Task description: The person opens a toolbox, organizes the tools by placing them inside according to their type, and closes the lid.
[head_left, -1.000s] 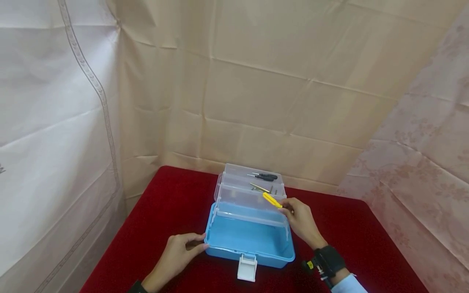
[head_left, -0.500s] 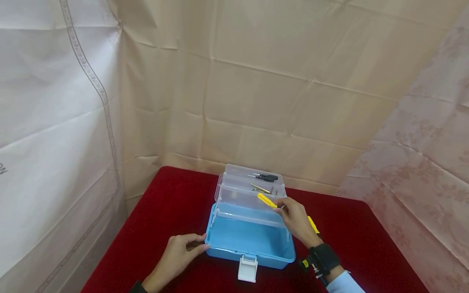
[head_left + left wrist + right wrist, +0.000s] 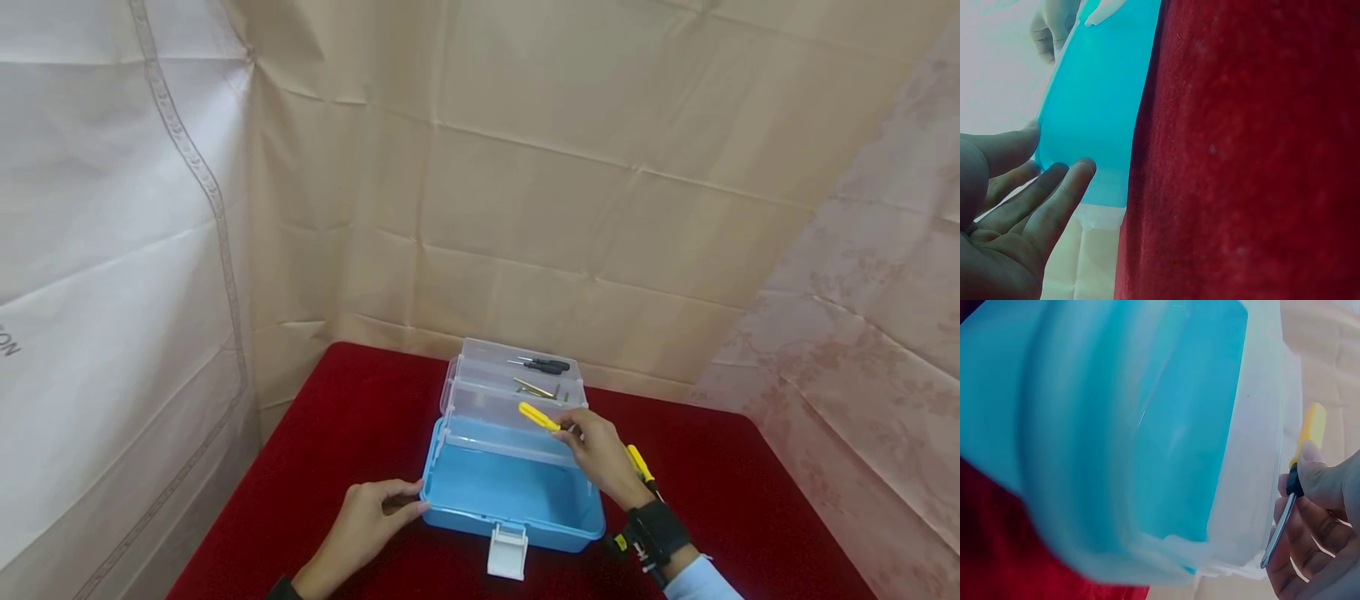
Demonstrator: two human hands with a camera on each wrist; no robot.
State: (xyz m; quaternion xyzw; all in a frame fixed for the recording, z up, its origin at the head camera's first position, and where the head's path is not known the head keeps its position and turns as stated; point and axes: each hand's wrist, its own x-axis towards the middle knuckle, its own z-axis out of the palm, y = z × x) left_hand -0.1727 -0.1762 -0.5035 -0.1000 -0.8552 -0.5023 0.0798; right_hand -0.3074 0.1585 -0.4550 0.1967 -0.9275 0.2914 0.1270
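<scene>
My left hand (image 3: 367, 517) holds the front left corner of an open blue toolbox (image 3: 502, 482) between thumb and fingers. In the left wrist view its fingers lie along the toolbox wall (image 3: 1094, 94). My right hand (image 3: 603, 454) pinches a screwdriver with a yellow handle (image 3: 537, 416) above the toolbox's right rear part. The right wrist view shows the screwdriver's black collar and metal shaft (image 3: 1280, 531), the shaft pointing back under the palm. Behind the blue base, clear stepped trays (image 3: 487, 367) stand unfolded. Two black-handled screwdrivers (image 3: 547, 367) lie in the topmost tray.
Brass-coloured rods (image 3: 534, 387) and small metal pieces lie in the middle tray. A second yellow-handled tool (image 3: 640, 462) lies on the red cloth (image 3: 337, 417) right of the toolbox. The white latch (image 3: 507, 552) hangs down in front. Cloth walls (image 3: 525, 208) surround the table.
My right hand has moved left with the screwdriver, over the trays' right side. The second yellow tool behind the wrist has come into view. My left hand stays on the corner.
</scene>
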